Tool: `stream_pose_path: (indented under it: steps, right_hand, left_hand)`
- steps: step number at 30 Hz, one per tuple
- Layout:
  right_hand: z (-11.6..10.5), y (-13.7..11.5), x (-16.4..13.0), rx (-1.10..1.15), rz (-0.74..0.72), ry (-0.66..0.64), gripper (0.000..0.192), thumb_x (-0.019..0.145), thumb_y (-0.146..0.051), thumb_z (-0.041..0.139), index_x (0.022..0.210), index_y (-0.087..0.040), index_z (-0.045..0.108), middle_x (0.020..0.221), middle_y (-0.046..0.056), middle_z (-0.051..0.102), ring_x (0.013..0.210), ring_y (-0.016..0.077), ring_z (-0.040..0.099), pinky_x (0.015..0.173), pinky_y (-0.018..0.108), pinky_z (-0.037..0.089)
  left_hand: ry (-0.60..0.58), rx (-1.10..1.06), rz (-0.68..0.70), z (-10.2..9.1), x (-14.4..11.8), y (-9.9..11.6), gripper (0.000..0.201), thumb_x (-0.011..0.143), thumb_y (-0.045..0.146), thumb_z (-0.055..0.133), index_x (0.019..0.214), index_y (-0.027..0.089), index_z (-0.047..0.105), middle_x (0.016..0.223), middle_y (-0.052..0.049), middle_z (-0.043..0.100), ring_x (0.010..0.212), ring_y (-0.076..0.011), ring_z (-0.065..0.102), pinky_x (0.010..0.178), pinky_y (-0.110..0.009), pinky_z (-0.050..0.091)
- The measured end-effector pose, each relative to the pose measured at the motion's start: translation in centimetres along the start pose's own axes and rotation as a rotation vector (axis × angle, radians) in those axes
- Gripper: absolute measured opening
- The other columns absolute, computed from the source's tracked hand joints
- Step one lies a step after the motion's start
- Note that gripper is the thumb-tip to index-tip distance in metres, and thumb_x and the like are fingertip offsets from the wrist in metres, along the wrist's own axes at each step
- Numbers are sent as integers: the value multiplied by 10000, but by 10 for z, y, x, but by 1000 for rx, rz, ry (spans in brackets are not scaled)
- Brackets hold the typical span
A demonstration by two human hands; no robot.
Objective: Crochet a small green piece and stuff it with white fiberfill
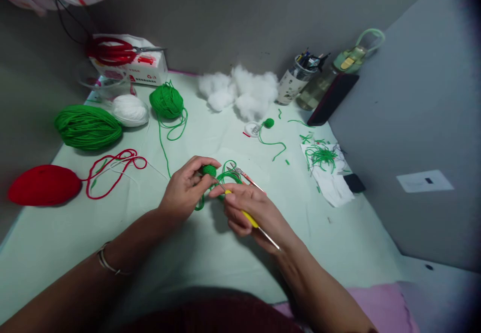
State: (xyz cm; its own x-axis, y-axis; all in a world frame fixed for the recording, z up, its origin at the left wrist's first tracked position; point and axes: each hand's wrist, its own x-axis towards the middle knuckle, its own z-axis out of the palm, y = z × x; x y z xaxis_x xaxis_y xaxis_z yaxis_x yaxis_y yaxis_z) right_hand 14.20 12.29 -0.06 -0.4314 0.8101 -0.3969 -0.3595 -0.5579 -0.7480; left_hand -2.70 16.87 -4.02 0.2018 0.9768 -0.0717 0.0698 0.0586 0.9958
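Observation:
Between the thumb and fingers of my left hand (188, 185) is a small green crocheted piece (209, 171). My right hand (251, 210) is closed around a crochet hook (250, 219) with a yellow grip, its metal tip at the edge of the green piece. Loops of green yarn (200, 204) hang below and behind the hands. Just beyond my right hand lies a small pair of scissors (244, 175), partly hidden. A green yarn ball (166, 100) sits farther back on the table, a strand trailing toward my left hand.
Red (45, 185), white (130, 110) and larger green yarn balls (88, 127) lie at left. Behind them, red-handled scissors (112, 51) rest on a box (150, 70). White stuffing (240, 90), a pen cup (295, 83) and a bottle (317, 90) stand at the back. Green scraps (321, 156) lie right.

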Motion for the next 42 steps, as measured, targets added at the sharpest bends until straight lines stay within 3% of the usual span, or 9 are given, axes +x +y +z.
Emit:
stream_pose_path:
  steps: [3, 5, 8, 15, 26, 33, 36, 42]
  right_hand:
    - [-4, -2, 4, 170, 116, -123, 234, 899, -325, 720, 1018, -131, 775, 428, -129, 374, 385, 37, 164, 379, 198, 150]
    - [-4, -1, 2, 196, 219, -254, 271, 903, -325, 720, 1050, -106, 779, 425, -122, 395, 372, 38, 203, 371, 201, 174]
    - [-4, 0, -3, 169, 280, -384, 284, 903, -307, 719, 1075, -89, 778, 421, -114, 422, 365, 43, 268, 377, 203, 237]
    - [-9, -4, -2, 39, 38, -92, 250, 937, -333, 694, 1089, -148, 768, 422, -134, 369, 385, 29, 188, 391, 171, 204]
    - [-10, 0, 4, 80, 69, -87, 219, 932, -278, 670, 1063, -148, 788, 424, -121, 377, 383, 41, 183, 374, 179, 198]
    - [-13, -3, 6, 181, 74, -92, 212, 925, -233, 644, 1030, -141, 804, 415, -112, 357, 380, 46, 167, 349, 174, 180]
    - [-11, -5, 5, 182, 61, -73, 206, 913, -242, 665, 1020, -137, 806, 414, -112, 357, 387, 46, 159, 352, 174, 180]
    - [-5, -3, 2, 61, -4, -12, 210, 919, -307, 678, 1023, -155, 778, 413, -125, 365, 378, 46, 167, 373, 191, 196]
  left_hand:
    - [13, 31, 89, -6, 2, 0, 270, 871, 204, 649, 1129, 209, 725, 1104, -47, 664, 891, -153, 693, 818, -279, 570]
    - [10, -56, 54, -10, 5, 0, 333, 859, 226, 684, 1191, 208, 667, 1013, -21, 663, 832, -141, 687, 806, -286, 581]
    - [19, -199, -25, -13, 7, 0, 322, 827, 259, 745, 1100, 208, 581, 925, 16, 654, 703, -124, 688, 735, -296, 599]
    - [71, -29, -4, -10, 2, 4, 246, 788, 215, 750, 1033, 202, 730, 922, -19, 674, 824, -155, 650, 786, -296, 560]
    - [33, 261, 211, -10, -4, 2, 286, 868, 186, 644, 1111, 212, 793, 1036, -56, 673, 804, -141, 651, 692, -262, 549]
    - [-91, 321, 296, -14, -2, -2, 357, 999, 240, 560, 1322, 181, 702, 1250, -108, 710, 1186, -221, 668, 1049, -340, 523]
    - [-120, 332, 292, -14, -3, -1, 394, 1045, 268, 484, 1390, 171, 648, 1282, -114, 700, 1192, -217, 666, 1047, -339, 523]
    - [-122, 314, 257, -9, -4, -4, 329, 1017, 282, 494, 1219, 168, 728, 1129, -98, 730, 1059, -221, 691, 964, -355, 526]
